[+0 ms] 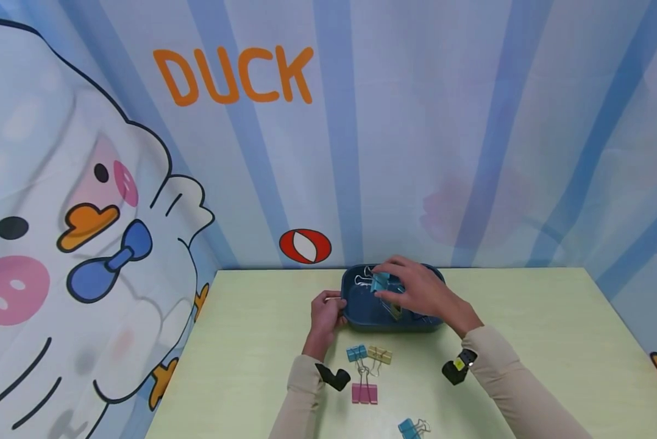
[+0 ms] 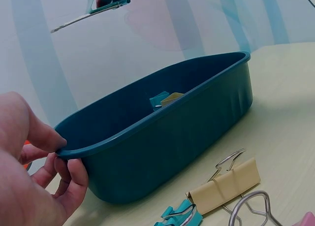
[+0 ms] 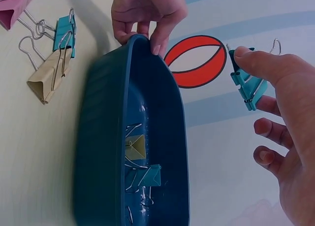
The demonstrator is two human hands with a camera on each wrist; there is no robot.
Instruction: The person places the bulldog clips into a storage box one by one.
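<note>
My left hand [image 1: 326, 317] grips the left end of a dark blue plastic bin [image 1: 361, 314], thumb on the rim and fingers against the outside. Above the bin, my right hand [image 1: 422, 291] pinches a blue binder clip [image 3: 249, 85] between thumb and fingers; it hangs clear of the rim in both wrist views. Inside the bin lie a yellow binder clip [image 3: 136, 147] and another blue one [image 3: 150, 176], with more wire handles partly hidden by the wall.
On the table in front of the bin lie a blue clip [image 1: 356, 353], a yellow clip [image 1: 379, 355] and a pink clip [image 1: 364, 393], handles close together. Another blue clip [image 1: 410, 429] is nearer the front. A printed curtain [image 1: 394, 134] hangs behind the table [image 1: 262, 341].
</note>
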